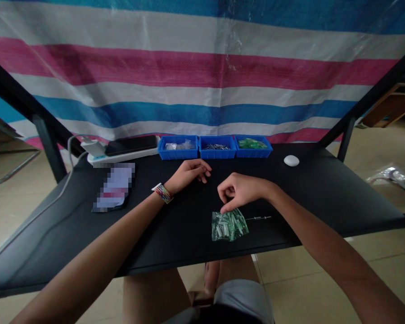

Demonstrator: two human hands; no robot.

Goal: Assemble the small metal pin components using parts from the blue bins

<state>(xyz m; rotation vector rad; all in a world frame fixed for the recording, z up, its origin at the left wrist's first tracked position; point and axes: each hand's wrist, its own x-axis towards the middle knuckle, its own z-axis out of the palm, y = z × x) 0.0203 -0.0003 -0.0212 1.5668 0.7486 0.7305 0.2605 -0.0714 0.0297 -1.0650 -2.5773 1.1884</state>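
Note:
My left hand [191,172] rests on the black table in front of the blue bins, its fingers loosely bent and apart, with nothing visible in them. My right hand [243,190] is curled, its thumb tip at the top edge of a small clear plastic bag [230,225]. Whether its fingers hold anything small is hidden. Green and pale, tube-like pieces show inside the bag, which lies flat near the table's front edge. Just right of the bag lie thin metal pins [259,218], below my right wrist.
Three blue bins stand in a row at the back: clear packets in the left bin [178,154], metal pins in the middle bin [218,154], green packets in the right bin [254,153]. A white mouse [291,160], a phone [114,186] and a power strip [124,156] with a cable flank them.

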